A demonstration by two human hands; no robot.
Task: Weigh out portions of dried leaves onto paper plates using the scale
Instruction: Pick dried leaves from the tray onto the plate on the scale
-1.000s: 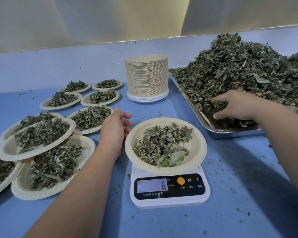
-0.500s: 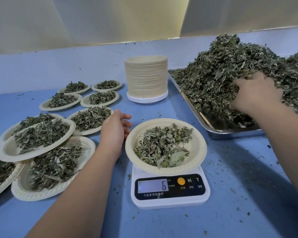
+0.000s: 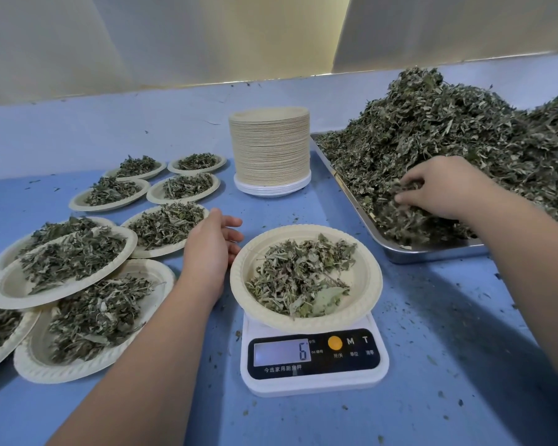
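A cream paper plate with a small heap of dried leaves sits on the white digital scale, whose display reads 6. My left hand rests on the blue table just left of that plate, fingers loosely apart, holding nothing. My right hand is down on the big leaf pile in the steel tray, its fingers curled over a clump of leaves near the tray's front.
Several filled paper plates lie overlapping on the left, with more behind. A tall stack of unused plates stands at the back centre. Leaf crumbs dot the blue table.
My right hand went from the tray's front edge up into the pile, then came back down and left over a clump of leaves. The left hand and the scale reading stayed the same.
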